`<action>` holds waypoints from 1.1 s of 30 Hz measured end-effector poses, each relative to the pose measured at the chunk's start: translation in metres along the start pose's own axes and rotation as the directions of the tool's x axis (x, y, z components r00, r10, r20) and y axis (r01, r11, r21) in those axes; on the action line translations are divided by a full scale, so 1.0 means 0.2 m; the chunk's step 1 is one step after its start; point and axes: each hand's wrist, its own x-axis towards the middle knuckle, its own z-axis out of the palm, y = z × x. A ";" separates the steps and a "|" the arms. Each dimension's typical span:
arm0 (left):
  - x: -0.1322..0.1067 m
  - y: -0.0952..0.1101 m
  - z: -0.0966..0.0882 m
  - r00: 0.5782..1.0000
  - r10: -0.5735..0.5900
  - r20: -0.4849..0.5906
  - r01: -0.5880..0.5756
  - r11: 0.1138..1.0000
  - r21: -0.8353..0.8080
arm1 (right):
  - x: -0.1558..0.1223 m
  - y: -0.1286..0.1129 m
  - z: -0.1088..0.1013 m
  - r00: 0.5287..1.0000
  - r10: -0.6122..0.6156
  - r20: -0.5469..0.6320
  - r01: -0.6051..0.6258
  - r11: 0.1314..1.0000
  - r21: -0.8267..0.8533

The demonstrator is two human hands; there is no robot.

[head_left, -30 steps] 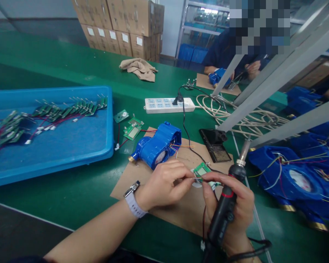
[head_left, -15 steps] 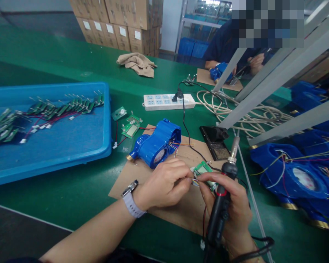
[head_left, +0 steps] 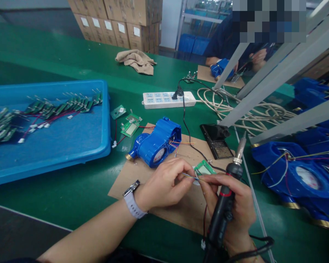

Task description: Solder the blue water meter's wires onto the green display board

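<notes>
My left hand [head_left: 170, 182], with a watch on its wrist, pinches a small bundle of thin coloured wires [head_left: 188, 176]. Fingertip to fingertip with it, my right hand [head_left: 233, 204] is closed on the same wires and also carries a black soldering iron [head_left: 222, 213], its metal tip pointing up and away. Just beyond the fingers is a green circuit board with a display [head_left: 204, 168], partly hidden by my right hand. A blue water meter [head_left: 160, 144] with a brass end lies on a sheet of cardboard [head_left: 131, 179], loose wires coming out of its open housing.
On the left stands a blue tray [head_left: 71, 140] with several circuit boards. More boards [head_left: 131, 128] lie beside it. A power strip [head_left: 168, 101], a soldering iron stand [head_left: 216, 142] and coiled cable [head_left: 252, 113] lie behind. Blue meters [head_left: 296, 171] crowd the right; a co-worker [head_left: 222, 40] sits opposite.
My right hand and the soldering iron have shifted slightly right, and the iron's tip leans further right. The wires between my fingertips are drawn out straighter.
</notes>
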 end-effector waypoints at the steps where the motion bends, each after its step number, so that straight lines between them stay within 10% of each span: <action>1: 0.00 0.00 0.00 1.000 -0.001 0.001 0.001 1.000 -0.003 | -0.01 0.01 0.00 1.000 -0.003 -0.004 0.003 1.000 -0.002; 27: 0.00 -0.02 0.09 0.982 0.140 -0.128 -0.118 0.980 0.161 | -0.04 0.04 -0.04 0.985 -0.169 0.024 0.170 0.982 -0.079; 33: 0.01 -0.03 0.09 0.983 0.135 -0.126 -0.108 0.975 0.195 | 0.01 0.03 -0.19 0.990 0.008 -0.139 -0.029 0.988 -0.151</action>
